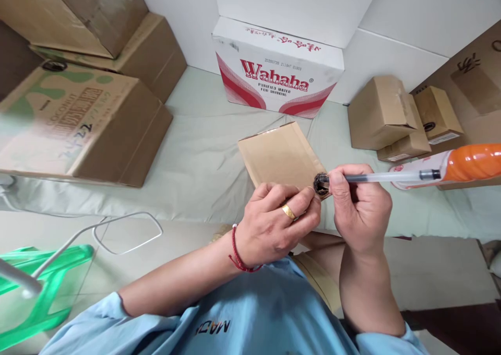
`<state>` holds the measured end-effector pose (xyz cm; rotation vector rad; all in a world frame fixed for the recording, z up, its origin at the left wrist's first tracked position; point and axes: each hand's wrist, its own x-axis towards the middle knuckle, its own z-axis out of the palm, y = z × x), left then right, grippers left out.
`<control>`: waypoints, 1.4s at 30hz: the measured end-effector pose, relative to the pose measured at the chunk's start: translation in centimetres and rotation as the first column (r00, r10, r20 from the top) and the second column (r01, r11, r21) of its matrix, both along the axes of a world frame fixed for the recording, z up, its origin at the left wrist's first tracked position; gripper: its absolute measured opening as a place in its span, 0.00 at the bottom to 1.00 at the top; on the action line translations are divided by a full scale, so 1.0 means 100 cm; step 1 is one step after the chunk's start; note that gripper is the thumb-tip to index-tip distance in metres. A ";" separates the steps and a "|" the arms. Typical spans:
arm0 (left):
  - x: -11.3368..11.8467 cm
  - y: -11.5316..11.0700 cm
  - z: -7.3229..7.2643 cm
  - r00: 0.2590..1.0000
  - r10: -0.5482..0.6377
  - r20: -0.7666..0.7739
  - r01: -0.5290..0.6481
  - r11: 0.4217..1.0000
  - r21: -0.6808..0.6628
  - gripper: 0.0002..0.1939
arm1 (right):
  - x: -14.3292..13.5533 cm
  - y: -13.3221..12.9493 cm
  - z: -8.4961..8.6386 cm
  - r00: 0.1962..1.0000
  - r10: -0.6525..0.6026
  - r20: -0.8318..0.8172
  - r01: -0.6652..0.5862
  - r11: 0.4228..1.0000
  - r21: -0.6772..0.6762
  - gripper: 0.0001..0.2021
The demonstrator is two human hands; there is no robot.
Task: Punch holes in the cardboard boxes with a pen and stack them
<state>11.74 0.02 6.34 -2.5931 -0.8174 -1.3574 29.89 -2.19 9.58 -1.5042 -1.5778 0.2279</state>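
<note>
Both bare forearms reach forward from short light-blue sleeves and converge at the centre of the view. The left hand [277,224] lies palm-down, fingers curled inward, thumb and forefinger pinched together at its forward edge; a gold ring sits on one finger and a red cord bracelet circles the wrist. The right hand [358,206] stands just beside it, wrist bent upward from a steeply raised forearm, fingers folded into a closed grip with the thumb pressed on top. The fingertips of the two hands nearly meet.

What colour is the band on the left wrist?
Red, a braided string bracelet on the left hand; head view.
</note>
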 end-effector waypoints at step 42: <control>-0.002 0.000 -0.003 1.000 0.006 -0.010 -0.006 1.000 0.012 0.06 | 0.000 -0.002 0.006 0.999 0.023 0.041 -0.023 1.000 -0.004 0.10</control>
